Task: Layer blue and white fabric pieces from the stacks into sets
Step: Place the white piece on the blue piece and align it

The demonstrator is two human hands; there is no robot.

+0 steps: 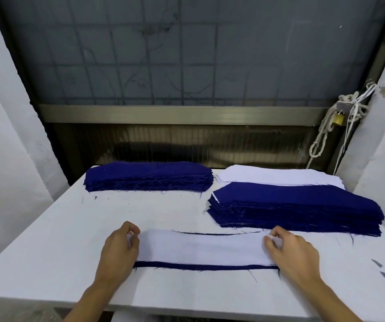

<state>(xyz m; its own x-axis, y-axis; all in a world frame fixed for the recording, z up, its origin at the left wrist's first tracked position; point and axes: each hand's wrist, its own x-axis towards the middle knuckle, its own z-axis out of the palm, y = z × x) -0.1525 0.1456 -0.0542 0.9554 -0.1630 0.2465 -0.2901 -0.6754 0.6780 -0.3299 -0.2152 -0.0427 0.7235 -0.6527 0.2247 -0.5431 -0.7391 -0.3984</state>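
A white fabric piece [200,248] lies flat near the table's front, on top of a blue piece [205,267] whose edge shows as a thin strip along its front and back. My left hand [120,249] pinches the white piece's left end. My right hand [291,251] pinches its right end. A stack of blue pieces [148,176] sits at the back left. At the back right lies a white stack [277,175], and in front of it a thick stack topped with blue [296,209].
The white table [47,240] ends at a front edge just below my forearms. A window with a metal sill rises behind the stacks. Ropes and a padlock [338,119] hang at the right wall. Small dark scraps [382,269] lie at the right.
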